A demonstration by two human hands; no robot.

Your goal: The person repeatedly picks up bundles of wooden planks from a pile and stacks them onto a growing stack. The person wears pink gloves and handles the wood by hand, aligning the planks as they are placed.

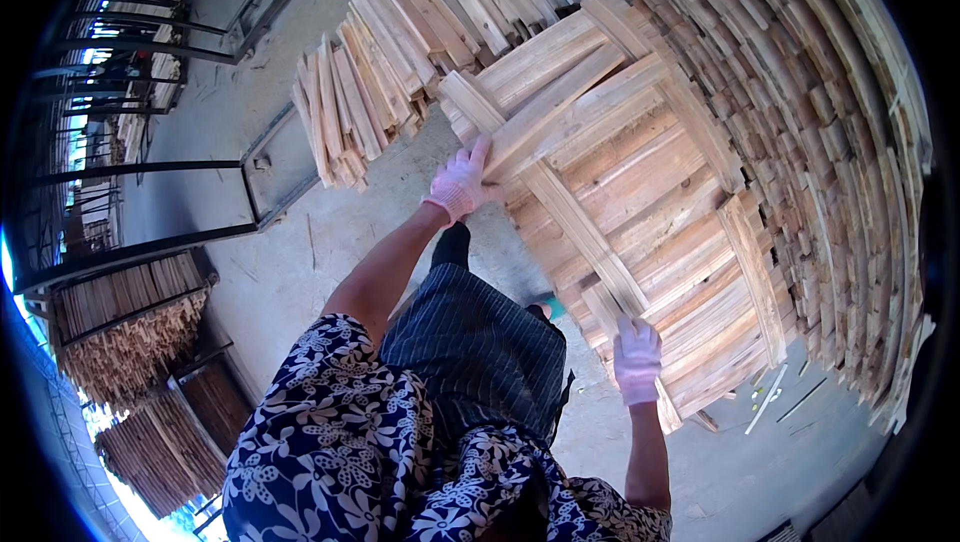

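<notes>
A waist-high stack of pale wooden boards (655, 187) stands before me, with strips laid across its top. My left hand (462, 184), in a pink glove, is at the stack's left side, its thumb and fingers closed round the near end of a loose plank (560, 105). That plank lies slantwise over the boards. At the stack's near edge, my right hand (637, 357), in a pale pink glove, has its fingers bent over a narrow wooden strip (603, 310). Its palm side is hidden. A longer strip (580, 227) runs between the two hands.
Tall piles of stacked slats (800, 142) rise close on the right. Loose planks (400, 37) lie in a row beyond my left hand. Black metal racks (150, 242) and bundled wood (140, 327) are at the far left. Scraps (768, 397) lie on the concrete floor.
</notes>
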